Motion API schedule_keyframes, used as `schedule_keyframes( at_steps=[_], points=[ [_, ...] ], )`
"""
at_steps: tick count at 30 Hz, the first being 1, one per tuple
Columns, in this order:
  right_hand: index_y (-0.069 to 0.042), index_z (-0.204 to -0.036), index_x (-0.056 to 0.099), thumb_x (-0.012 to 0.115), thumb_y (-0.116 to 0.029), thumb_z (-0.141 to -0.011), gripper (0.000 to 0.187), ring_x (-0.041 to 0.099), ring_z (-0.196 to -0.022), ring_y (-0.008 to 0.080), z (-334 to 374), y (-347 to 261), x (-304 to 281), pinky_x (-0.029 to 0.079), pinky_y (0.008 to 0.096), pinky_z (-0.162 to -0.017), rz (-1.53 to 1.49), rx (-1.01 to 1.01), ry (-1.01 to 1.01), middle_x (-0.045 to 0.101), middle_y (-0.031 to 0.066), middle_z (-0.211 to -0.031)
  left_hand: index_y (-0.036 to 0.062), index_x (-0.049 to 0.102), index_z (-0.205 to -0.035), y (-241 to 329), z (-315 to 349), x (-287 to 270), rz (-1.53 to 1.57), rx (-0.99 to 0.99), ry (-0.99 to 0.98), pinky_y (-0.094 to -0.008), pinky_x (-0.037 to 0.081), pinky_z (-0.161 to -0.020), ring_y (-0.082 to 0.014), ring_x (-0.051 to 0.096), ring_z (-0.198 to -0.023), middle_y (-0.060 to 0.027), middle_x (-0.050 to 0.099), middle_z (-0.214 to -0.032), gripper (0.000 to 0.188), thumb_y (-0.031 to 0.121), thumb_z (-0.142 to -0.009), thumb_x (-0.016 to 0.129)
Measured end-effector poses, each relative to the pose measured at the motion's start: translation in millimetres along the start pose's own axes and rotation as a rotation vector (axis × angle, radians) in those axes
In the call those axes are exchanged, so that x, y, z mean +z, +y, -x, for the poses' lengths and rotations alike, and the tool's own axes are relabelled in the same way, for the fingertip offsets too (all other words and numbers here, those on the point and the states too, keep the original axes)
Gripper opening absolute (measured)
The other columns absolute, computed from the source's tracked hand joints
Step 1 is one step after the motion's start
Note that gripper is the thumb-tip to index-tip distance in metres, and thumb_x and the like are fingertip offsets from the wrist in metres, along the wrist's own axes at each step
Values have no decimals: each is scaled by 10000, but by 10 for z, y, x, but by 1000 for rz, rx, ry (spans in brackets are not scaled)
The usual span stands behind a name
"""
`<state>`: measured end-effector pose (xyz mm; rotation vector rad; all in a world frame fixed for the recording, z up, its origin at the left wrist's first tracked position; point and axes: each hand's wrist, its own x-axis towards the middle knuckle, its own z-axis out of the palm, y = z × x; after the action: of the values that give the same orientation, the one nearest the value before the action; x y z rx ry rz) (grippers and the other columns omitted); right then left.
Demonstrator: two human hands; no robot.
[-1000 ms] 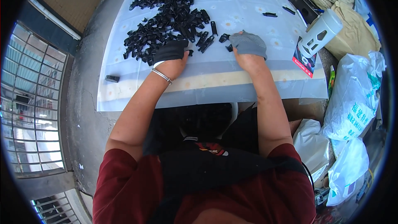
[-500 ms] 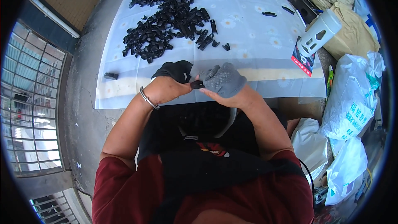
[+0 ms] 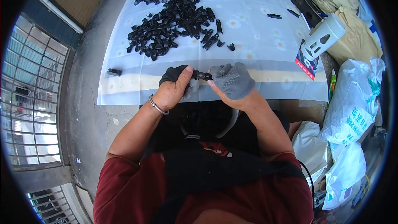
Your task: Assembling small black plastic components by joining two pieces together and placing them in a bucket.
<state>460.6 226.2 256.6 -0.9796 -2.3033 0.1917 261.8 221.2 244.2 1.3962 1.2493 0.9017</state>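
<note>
Between my hands is a small black plastic part (image 3: 202, 76), roughly level, above the table's near edge. My left hand (image 3: 176, 81), in a black and grey glove with a bare thumb, is closed on its left end. Gripping the right end is my right hand (image 3: 232, 82), in a grey dotted glove with the thumb bare. Whether the part is one piece or two joined pieces I cannot tell. Beyond my hands, a heap of similar black plastic parts (image 3: 166, 29) covers the table's far left. A lone black piece (image 3: 114, 72) lies left of my left hand.
The table wears a pale flowered cloth (image 3: 261, 58). A white tumbler-shaped holder (image 3: 324, 37) stands on a red and black card (image 3: 306, 64) at the right. Full white plastic bags (image 3: 350, 103) crowd the right side. Under my hands, at my lap, sits a dark container (image 3: 207, 118).
My left hand has turned and drawn slightly right, its thumb now raised. More of the black part shows between my hands. The whole view has shifted a little.
</note>
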Motion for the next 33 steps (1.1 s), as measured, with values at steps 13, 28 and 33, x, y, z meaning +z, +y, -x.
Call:
schedule_keyframes(
  at_steps=[13, 28, 33],
  points=[
    [-108, -783, 599, 544, -165, -717, 103, 559, -733, 252, -19, -152, 286, 434, 382, -634, 136, -132, 22, 586, 59, -790, 15, 553, -744, 159, 106, 104, -511, 295, 87, -421, 417, -569, -395, 526, -628, -199, 558, -648, 288, 200, -898, 394],
    [-97, -972, 621, 537, -258, -807, 246, 555, -888, 299, -642, 282, 467, 430, 415, -788, 266, 258, -67, 605, 131, -960, 110, 590, -982, -247, -337, -748, -1264, 236, 373, -381, 477, -682, -288, 593, -777, -129, 593, -907, 254, 204, -746, 591],
    [-64, -992, 587, 564, -172, -766, 251, 558, -853, 298, -455, 280, 441, 429, 408, -764, 304, 52, -81, 593, 128, -930, 86, 595, -965, -298, -237, -706, -1095, 415, 330, -378, 475, -682, -301, 586, -768, -137, 598, -872, 221, 187, -771, 556]
  ],
)
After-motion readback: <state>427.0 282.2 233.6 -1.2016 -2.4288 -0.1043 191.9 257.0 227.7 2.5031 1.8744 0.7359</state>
